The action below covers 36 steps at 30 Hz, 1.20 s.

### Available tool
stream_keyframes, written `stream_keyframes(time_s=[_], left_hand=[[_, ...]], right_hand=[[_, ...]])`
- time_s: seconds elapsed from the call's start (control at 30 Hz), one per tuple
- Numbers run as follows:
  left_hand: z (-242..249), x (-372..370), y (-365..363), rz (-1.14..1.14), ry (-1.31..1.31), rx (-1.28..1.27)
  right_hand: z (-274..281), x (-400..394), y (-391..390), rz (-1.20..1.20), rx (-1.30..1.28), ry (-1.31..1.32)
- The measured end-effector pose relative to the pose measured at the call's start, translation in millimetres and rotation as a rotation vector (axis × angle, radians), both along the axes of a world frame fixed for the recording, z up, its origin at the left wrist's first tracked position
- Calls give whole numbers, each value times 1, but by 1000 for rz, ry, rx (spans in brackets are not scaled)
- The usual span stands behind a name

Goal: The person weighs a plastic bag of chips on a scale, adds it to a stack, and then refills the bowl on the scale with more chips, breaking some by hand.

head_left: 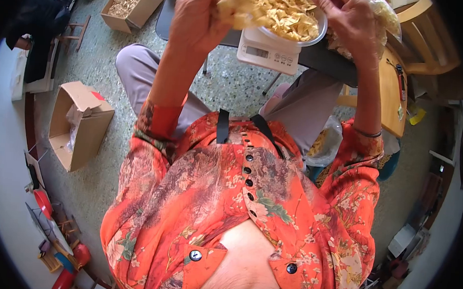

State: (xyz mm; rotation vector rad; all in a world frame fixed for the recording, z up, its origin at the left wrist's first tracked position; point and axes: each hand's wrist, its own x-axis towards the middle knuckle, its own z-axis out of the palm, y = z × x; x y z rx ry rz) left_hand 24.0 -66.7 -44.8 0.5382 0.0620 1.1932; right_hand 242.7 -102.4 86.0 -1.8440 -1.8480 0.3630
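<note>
A clear round bowl [306, 42] of pale yellow dried flakes [285, 14] sits on a white digital scale [270, 53] at the top centre. My left hand [199, 14] is at the bowl's left side, closed around some yellowish flakes that are blurred. At the bowl's right rim is my right hand [351, 22], its fingers curled in and partly cut off by the frame's top. What it holds, if anything, is hidden. The scale stands on a dark table [226, 38].
Plastic bags of flakes [382, 19] lie right of the bowl. A wooden chair [425, 42] and wooden stool [392, 95] stand at the right. Cardboard boxes [88, 129] [136, 22] are at the left. Another person [41, 27] is at the upper left. An open bag [328, 147] sits beside my right leg.
</note>
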Motion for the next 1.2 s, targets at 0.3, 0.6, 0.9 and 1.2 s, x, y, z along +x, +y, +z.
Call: stream_keyframes(time_s=[0.3, 0.6, 0.9, 1.2], left_hand=[[10, -14, -44, 226, -9, 94], [-1, -20, -56, 225, -11, -14], [-11, -26, -57, 187, -17, 36], [-8, -19, -57, 269, 57, 8]], right_hand=[[-80, 76, 64, 406, 114, 127], [-76, 59, 64, 511, 281, -35], [-95, 67, 80, 254, 177, -243], [-93, 62, 79, 269, 211, -54]])
